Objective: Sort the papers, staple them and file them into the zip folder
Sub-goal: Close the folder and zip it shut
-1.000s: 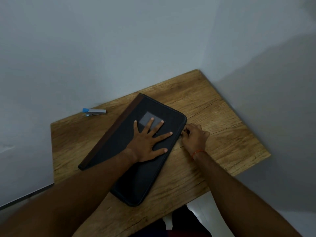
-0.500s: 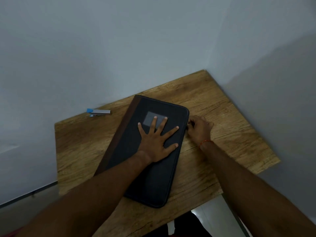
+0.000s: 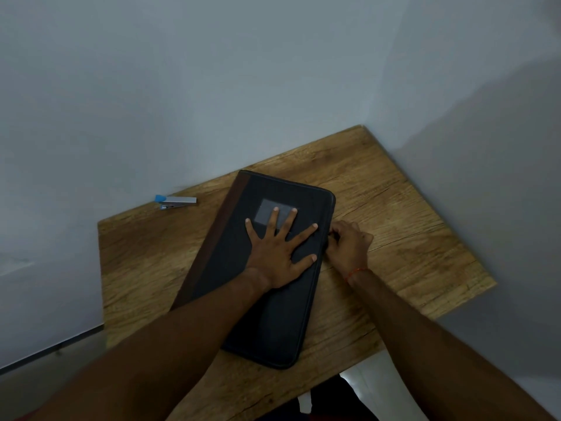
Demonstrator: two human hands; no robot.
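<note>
My left hand (image 3: 280, 253) lies flat, fingers splayed wide, pressing the closed zip folder (image 3: 273, 323) mid-tabletop (image 3: 409, 238). My right hand (image 3: 349, 247), fingers curled, pinches the folder's 3 o'clock edge. The stapler (image 3: 179, 202) lies at 10 o'clock.

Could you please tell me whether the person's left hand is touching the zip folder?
Touching. The head view shows the left hand lying flat, fingers spread, directly on the dark cover of the zip folder.
</note>
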